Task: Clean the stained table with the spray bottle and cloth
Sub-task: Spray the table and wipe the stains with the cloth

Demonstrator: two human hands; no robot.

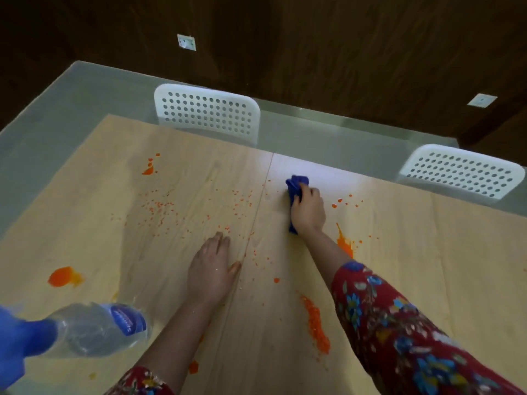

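I see the blue cloth (295,189), crumpled and soft, gripped in the right hand (308,209) on the pale wood-grain table (427,252), right of the centre seam. The left hand (212,269) lies flat with straight fingers, apart from the right. Orange stains (61,276), both blobs and fine specks, lie all round. A clear plastic spray bottle (94,326) with a blue head is at near left.

Dim room, wall (342,52) left dark, pale glare cast on the table (427,252) towards its far side, spray bottle (94,329) blurred at lower left, edges bent by wide-angle lens.
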